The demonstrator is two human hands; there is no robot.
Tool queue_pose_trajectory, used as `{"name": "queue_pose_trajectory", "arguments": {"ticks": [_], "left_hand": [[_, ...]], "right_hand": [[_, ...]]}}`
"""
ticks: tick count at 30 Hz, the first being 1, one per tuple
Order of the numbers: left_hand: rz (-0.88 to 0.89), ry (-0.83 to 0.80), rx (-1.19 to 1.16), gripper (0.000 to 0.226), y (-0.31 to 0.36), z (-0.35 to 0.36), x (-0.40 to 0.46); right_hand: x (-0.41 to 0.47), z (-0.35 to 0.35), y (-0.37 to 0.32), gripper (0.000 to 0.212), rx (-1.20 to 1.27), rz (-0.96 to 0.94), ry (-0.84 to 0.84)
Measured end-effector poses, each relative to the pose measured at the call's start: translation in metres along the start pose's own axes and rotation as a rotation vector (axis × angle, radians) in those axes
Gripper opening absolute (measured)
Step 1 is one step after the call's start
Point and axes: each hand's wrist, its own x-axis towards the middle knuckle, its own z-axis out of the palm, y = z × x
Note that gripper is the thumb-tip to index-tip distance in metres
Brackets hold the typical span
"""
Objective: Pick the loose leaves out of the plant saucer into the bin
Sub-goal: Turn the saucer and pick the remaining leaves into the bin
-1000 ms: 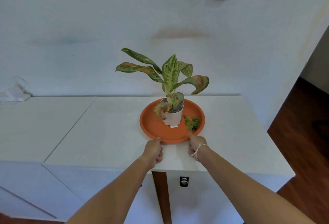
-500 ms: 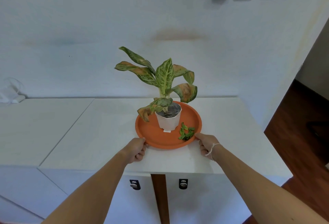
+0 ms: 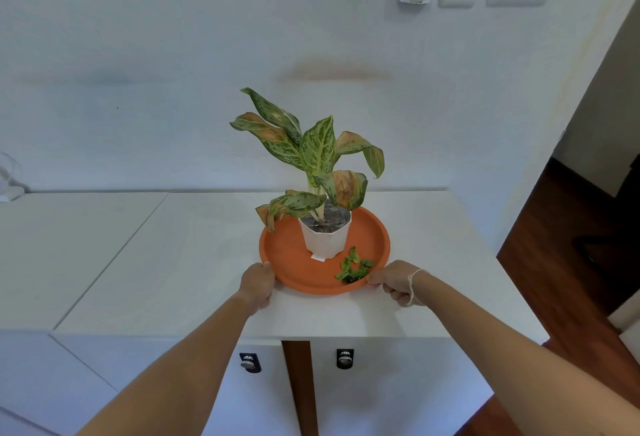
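So far nothing is binned: the loose leaves (image 3: 353, 267) lie near-right in the terracotta saucer (image 3: 287, 255), which the left hand (image 3: 258, 283) and right hand (image 3: 394, 281) grip by its rim; no bin shows.

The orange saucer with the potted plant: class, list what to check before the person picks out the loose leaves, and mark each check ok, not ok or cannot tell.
1. Small green loose leaves lie in the round orange plastic saucer, near its front right rim: ok.
2. White faceted plant pot stands upright, clear of the leaves: ok.
3. Left hand holds the rim, steadying the saucer: ok.
4. Right hand free to pick: not ok, it grips the rim.
5. Bin within reach: cannot tell, none in view.
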Motion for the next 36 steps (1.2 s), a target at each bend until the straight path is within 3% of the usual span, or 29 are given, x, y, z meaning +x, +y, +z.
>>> {"name": "queue_pose_trajectory", "arguments": {"ticks": [3,8,12,16,20,25,32,36], "left_hand": [[0.124,0.170,0.215,0.030,0.001,0.006,-0.001],[0.156,0.246,0.246,0.033,-0.003,0.011,-0.002],[0.232,0.300,0.311,0.039,0.000,0.007,-0.007],[0.445,0.351,0.464,0.033,-0.005,0.003,-0.005],[0.562,0.272,0.525,0.037,-0.007,0.003,-0.006],[0.537,0.161,0.556,0.041,-0.008,0.001,-0.005],[0.523,0.139,0.556,0.037,-0.006,0.003,-0.007],[0.556,0.144,0.548,0.043,0.000,0.009,-0.006]], "right_hand": [[-0.004,0.001,-0.014,0.029,-0.190,-0.079,0.068],[0.006,0.007,-0.024,0.035,-0.508,-0.282,0.345],[0.008,0.017,-0.028,0.041,-0.763,-0.282,0.281],[0.011,0.023,-0.036,0.044,-0.950,-0.321,0.302],[0.020,0.027,-0.040,0.052,-1.023,-0.313,0.316],[0.028,0.030,-0.042,0.043,-1.048,-0.325,0.321],[0.030,0.040,-0.037,0.023,-1.081,-0.485,0.304],[0.028,0.042,-0.033,0.026,-1.113,-0.557,0.356]]}}
